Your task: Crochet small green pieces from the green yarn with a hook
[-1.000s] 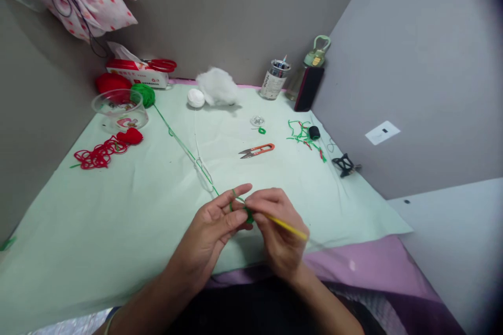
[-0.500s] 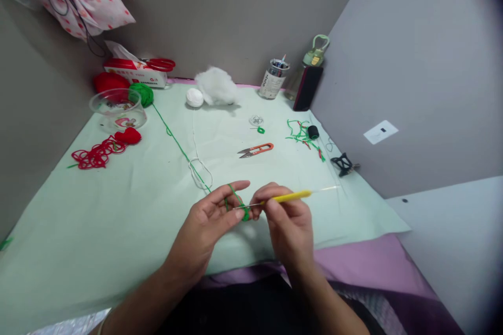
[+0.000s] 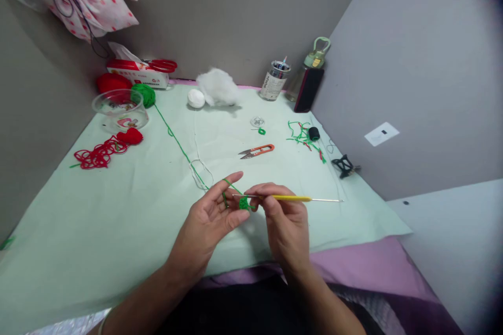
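My right hand (image 3: 286, 217) is closed around the yellow grip of a crochet hook (image 3: 291, 198), which lies nearly level and points left. The hook's thin metal tip passes at the top of a small green crochet piece (image 3: 244, 203). My left hand (image 3: 214, 214) pinches that piece between thumb and fingers, with its index finger raised. Green yarn (image 3: 179, 147) loops over the raised finger and runs back across the table to a green yarn ball (image 3: 144, 95). Part of the crochet piece is hidden by my fingers.
Orange thread snips (image 3: 257, 151) lie beyond my hands. White yarn (image 3: 196, 98), fluffy stuffing (image 3: 217, 87) and a pen can (image 3: 275, 80) stand at the back. Tangled red yarn (image 3: 96, 156) and a clear plastic tub (image 3: 120, 110) are left; yarn scraps (image 3: 302, 135) and a black clip (image 3: 344, 166) right.
The crochet hook has tilted from slanting upward at the right to nearly level. Its tip and the green piece have risen slightly, and my left index finger has moved up and left.
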A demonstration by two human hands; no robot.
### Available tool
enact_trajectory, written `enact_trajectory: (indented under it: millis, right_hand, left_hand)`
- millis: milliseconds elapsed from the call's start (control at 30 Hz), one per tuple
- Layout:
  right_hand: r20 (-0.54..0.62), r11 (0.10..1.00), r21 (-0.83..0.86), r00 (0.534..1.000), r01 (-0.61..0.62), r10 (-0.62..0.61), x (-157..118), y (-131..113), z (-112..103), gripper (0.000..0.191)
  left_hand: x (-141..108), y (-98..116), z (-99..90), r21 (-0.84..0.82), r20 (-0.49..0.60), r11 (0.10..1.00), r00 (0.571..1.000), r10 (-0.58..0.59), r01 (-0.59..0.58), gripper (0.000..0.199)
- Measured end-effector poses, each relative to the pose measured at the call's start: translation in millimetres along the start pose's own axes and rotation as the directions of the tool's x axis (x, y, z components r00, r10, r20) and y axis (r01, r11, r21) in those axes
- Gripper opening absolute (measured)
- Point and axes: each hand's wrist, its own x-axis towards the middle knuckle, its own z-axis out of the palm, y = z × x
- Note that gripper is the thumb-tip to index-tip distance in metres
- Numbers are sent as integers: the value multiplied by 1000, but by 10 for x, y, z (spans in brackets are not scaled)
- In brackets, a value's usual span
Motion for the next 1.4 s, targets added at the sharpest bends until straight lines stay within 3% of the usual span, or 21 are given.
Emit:
enact_trajectory:
  millis: [133, 233, 300, 333, 400, 500, 600, 667, 733, 800, 867, 900, 967, 1100, 1167, 1267, 1400]
  right_hand:
    - [40, 969, -185, 986, 165, -160, -44, -56, 49, 21]
    - [175, 782, -485, 920, 390, -350, -93, -75, 24, 35]
    - [283, 645, -572, 860, 507, -425, -102, -81, -13, 41]
    - [293, 639, -569, 853, 518, -431, -96, -86, -32, 41]
    - [202, 757, -488, 900, 434, -386, -63, -102, -60, 33]
    - [-3, 961, -199, 981, 189, -194, -1, -125, -57, 18]
    - [-23, 998, -24, 998, 52, -53, 33, -139, -6, 13]
    - [22, 988, -130, 997, 78, -76, 35, -145, 25, 14]
    - [95, 912, -343, 975, 223, -203, 22, -139, 34, 18]
    - [190, 747, -529, 914, 402, -357, -4, -106, 20, 32]
    - [261, 598, -618, 850, 511, -457, -37, -51, 0, 46]
    - [286, 571, -625, 837, 532, -467, -53, -24, -5, 51]
    - [263, 609, -585, 836, 535, -481, -76, 8, 5, 53]
    - [104, 867, -349, 934, 356, -342, -52, -58, 82, 38]
    - [50, 943, -214, 967, 255, -250, -9, -114, 114, 27]
    - [31, 980, -88, 983, 181, -179, 46, -155, 133, 19]
    - [60, 984, -89, 987, 153, -148, 60, -140, 129, 18]
  left_hand:
    - [13, 0, 80, -53, -71, 998, 997, 15, -19, 51]
    - [13, -33, 124, -91, -147, 995, 989, 17, -30, 55]
    - [12, -37, 121, -146, -118, 989, 992, -55, 37, 57]
    - [14, -28, 110, -174, -81, 980, 991, -106, 91, 57]
    - [22, 6, 78, -212, -8, 959, 981, -194, 188, 52]
    - [37, 54, 51, -189, -53, 968, 983, -176, 163, 43]
    - [44, 31, 72, -74, -113, 997, 993, -31, 23, 44]
    - [43, -20, 93, 2, -140, 999, 989, 40, -41, 49]
    - [37, -69, 106, 25, -161, 998, 985, 56, -53, 57]
    - [26, -92, 116, 2, -168, 999, 985, 34, -34, 66]
    - [13, -82, 135, -35, -154, 999, 988, 2, -8, 73]
    - [6, -65, 150, -54, -150, 999, 989, -7, -1, 75]
    - [-8, -23, 183, -98, -140, 995, 990, -36, 22, 77]
    - [-26, 38, 206, -183, -89, 979, 990, -105, 88, 69]
    - [-28, 39, 184, -180, -74, 981, 994, -85, 70, 65]
    - [-27, 17, 136, -102, -93, 994, 995, -44, 34, 64]
    - [-34, -22, 113, -28, -110, 1000, 994, -15, 12, 69]
